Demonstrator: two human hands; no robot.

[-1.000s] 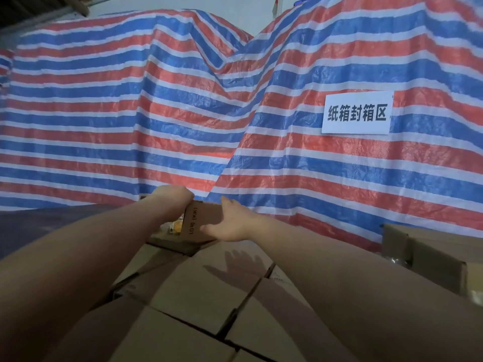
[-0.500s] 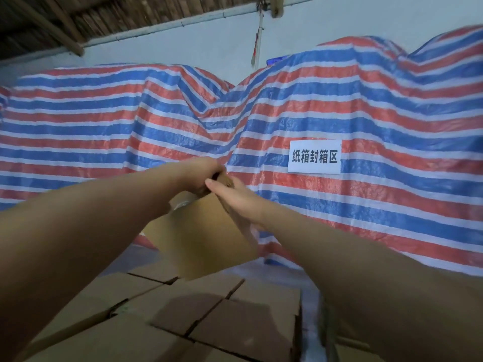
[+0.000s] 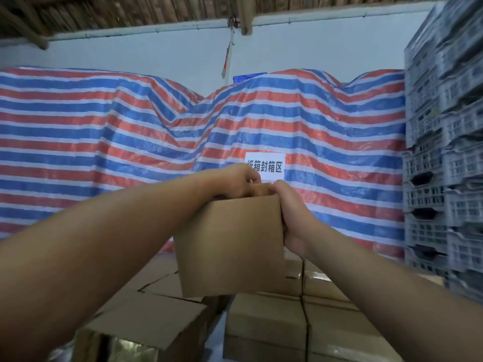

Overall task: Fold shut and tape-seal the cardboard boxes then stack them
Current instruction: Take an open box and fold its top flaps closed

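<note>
Striped tarp, sign, crates

A red, white and blue striped tarpaulin (image 3: 130, 131) drapes the back, bearing a white sign (image 3: 269, 165) with black characters; grey plastic crates (image 3: 444, 152) stack at right under a thatched roof (image 3: 156, 9).

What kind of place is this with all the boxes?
Probably a warehouse packing area: cardboard boxes sit packed together below, grey plastic crates are stacked high on the right, and a striped tarp covers heaps behind.

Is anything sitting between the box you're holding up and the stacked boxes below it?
Nothing visible does. Both hands, left hand and right hand, grip the cardboard box at its top, and beneath it only the flat tops of the stacked boxes show. The spot directly behind the held box is hidden.
</note>
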